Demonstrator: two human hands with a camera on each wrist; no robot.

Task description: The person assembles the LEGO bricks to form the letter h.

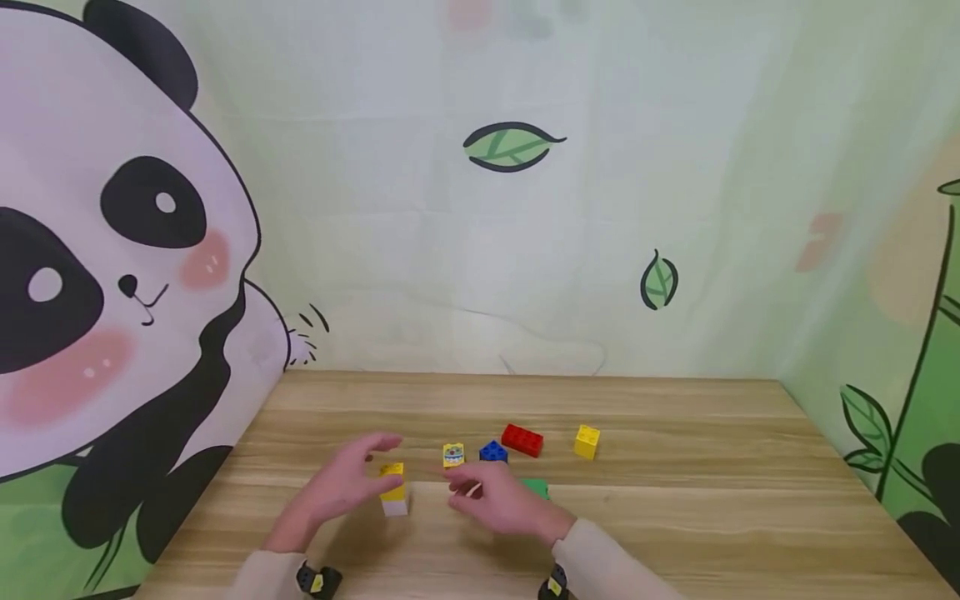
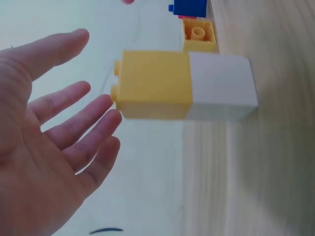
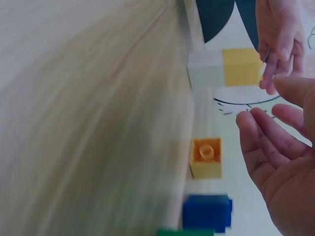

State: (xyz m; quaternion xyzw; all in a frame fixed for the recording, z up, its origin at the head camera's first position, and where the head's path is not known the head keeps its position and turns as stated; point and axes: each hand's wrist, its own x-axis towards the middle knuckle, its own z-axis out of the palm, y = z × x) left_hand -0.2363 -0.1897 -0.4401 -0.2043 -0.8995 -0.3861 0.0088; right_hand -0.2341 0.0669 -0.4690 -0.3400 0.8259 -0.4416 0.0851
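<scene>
A yellow brick [image 2: 155, 83] stands on top of a white brick [image 2: 224, 86], forming a short upright tower on the table. My left hand [image 1: 339, 483] is beside this tower, thumb and fingers spread and relaxed around its upper part, gripping nothing. To the tower's right hovers my right hand [image 1: 498, 502], its fingers loosely bent and nothing held in them. Just beyond the right fingertips lies a yellow brick with a printed picture [image 1: 453, 454]; its hollow underside shows in the right wrist view. A blue brick [image 1: 492, 452] sits right of it.
A green brick [image 1: 537, 487] is partly hidden behind the right hand. Farther back lie a red brick [image 1: 522, 440] and another yellow brick [image 1: 587, 442]. The wooden table [image 1: 675, 492] ends at a printed cloth backdrop [image 1: 420, 250] with a panda on the left.
</scene>
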